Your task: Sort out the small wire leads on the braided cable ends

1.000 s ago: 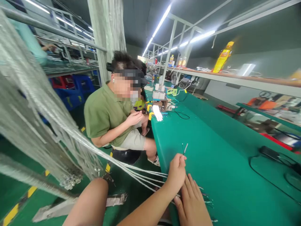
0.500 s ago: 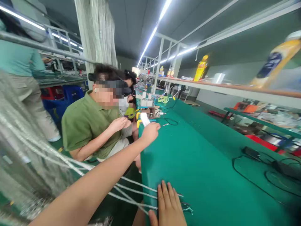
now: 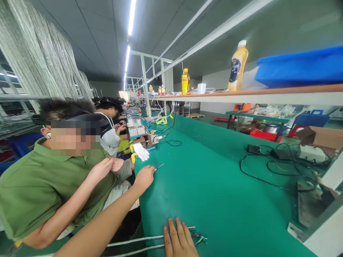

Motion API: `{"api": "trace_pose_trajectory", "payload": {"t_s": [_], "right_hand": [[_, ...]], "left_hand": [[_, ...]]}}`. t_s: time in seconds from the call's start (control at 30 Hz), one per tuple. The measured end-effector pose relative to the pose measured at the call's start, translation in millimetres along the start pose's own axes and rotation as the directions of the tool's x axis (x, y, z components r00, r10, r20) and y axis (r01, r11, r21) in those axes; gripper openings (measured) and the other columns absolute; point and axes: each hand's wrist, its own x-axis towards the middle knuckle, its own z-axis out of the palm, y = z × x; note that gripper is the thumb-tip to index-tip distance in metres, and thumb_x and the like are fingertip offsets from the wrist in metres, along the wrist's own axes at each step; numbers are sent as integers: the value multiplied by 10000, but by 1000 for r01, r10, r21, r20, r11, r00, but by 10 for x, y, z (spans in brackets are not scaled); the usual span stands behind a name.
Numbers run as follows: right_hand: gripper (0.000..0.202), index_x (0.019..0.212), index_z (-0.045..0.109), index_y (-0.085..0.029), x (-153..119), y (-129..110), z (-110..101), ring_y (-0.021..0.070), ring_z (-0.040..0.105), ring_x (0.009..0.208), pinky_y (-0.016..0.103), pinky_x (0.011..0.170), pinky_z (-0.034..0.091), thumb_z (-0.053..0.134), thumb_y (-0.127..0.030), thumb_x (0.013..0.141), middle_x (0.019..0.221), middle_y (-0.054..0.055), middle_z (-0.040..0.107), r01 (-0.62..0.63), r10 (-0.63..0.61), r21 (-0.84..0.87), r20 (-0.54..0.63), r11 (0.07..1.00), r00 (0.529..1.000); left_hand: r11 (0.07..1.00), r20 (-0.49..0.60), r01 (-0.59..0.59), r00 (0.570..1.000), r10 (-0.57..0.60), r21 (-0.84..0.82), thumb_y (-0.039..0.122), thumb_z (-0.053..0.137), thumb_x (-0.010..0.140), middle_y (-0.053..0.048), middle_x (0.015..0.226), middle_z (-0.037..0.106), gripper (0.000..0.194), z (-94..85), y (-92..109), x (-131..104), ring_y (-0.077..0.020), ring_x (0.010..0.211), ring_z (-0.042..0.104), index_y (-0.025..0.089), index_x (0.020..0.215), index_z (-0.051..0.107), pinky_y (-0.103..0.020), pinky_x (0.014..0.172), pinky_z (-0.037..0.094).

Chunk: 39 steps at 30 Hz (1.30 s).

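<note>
My left hand (image 3: pixel 145 177) reaches over the green table (image 3: pixel 209 185), its fingers closed on a small thin metal tool (image 3: pixel 160 166). Just beyond it lies a white glove (image 3: pixel 141 151) at the table's left edge. Nearer to me, my right hand (image 3: pixel 180 238) rests palm down with its fingers extended, on top of white cables (image 3: pixel 134 241). Stripped ends of the cables (image 3: pixel 200 239) stick out to the right of that hand.
A person in a green shirt (image 3: pixel 53 185) sits close on the left. Past the glove stands a metal fixture (image 3: pixel 142 137). Black cords and adapters (image 3: pixel 280 154) lie at the right. A shelf (image 3: pixel 262 93) with bottles runs above.
The view has turned to the right. My left hand has come away from the white glove and now has the thin tool in its fingers. My right hand remains on the cables.
</note>
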Motion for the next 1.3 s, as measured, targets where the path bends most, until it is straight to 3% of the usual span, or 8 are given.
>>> {"api": "trace_pose_trajectory", "payload": {"t_s": [0.13, 0.23, 0.33, 0.53, 0.7, 0.9, 1.07, 1.3], "right_hand": [[666, 1404, 535, -109, 3, -57, -229, 462, 493, 1289, 580, 1007, 491, 606, -490, 862, 1464, 177, 466, 20, -36, 92, 176, 996, 984], [697, 1482, 419, -123, 36, -103, -571, 426, 376, 1388, 573, 1106, 387, 571, -449, 885, 1548, 161, 356, -36, -2, 142, 259, 989, 966], [561, 1418, 492, -121, 57, -144, -795, 376, 296, 1441, 523, 1155, 328, 499, -409, 937, 1582, 156, 315, -55, 4, 171, 281, 984, 960], [476, 1281, 605, -66, 59, -291, -884, 390, 467, 1267, 578, 1106, 330, 488, -385, 948, 1352, 215, 570, 26, -24, -2, 253, 1000, 967], [355, 1128, 691, -96, 55, -343, -880, 337, 580, 898, 530, 829, 485, 548, -325, 897, 982, 160, 676, 77, -49, -89, 287, 993, 957], [161, 921, 694, -193, 44, -201, -720, 316, 568, 881, 464, 778, 427, 641, -277, 795, 971, 112, 676, 22, -29, 59, 128, 998, 991], [126, 822, 603, -222, 142, -105, -765, 255, 564, 836, 407, 786, 391, 512, -212, 908, 862, 49, 642, -62, 3, 257, 224, 964, 974], [223, 891, 560, -217, 268, 50, -771, 189, 547, 748, 302, 674, 412, 447, -382, 988, 844, 24, 595, -424, 341, 690, 264, 586, 902]], "left_hand": [[995, 15, -97, 995, 97, 11, 206, 534, 951, -137, 1246, 580, 281, -203, 90, -208, -271, 1150, 547, 134, 1218, 581, -470, 996, 434], [980, 24, -193, 981, 194, -42, 170, 428, 971, -169, 1394, 466, 356, -386, 327, -599, -302, 1279, 443, 132, 1313, 518, -460, 1090, 342], [941, 92, -302, 944, 318, -151, 233, 404, 997, -59, 1255, 563, 261, -534, 651, -1176, -210, 1178, 519, 228, 1171, 599, -328, 1064, 384], [851, 115, -239, 938, 326, -468, 171, 365, 991, -55, 1057, 588, 263, -514, 991, -2020, -205, 988, 552, 230, 1056, 613, -332, 915, 454], [836, 111, -150, 964, 242, -528, 103, 389, 948, -42, 969, 595, 260, -361, 972, -1994, -212, 928, 550, 236, 967, 611, -337, 846, 451], [858, 44, -126, 984, 170, -498, 73, 339, 935, -50, 956, 549, 264, -331, 1034, -1886, -214, 912, 533, 216, 935, 561, -341, 823, 440], [767, -38, -55, 998, 41, -639, 198, 275, 1015, -40, 943, 512, 246, -389, 1019, -1858, -188, 854, 527, 206, 918, 500, -325, 795, 434], [681, 28, 29, 1000, -12, -732, 337, 293, 1048, 16, 780, 506, 335, -397, 1104, -2020, -156, 742, 496, 211, 796, 473, -269, 684, 383]]}}
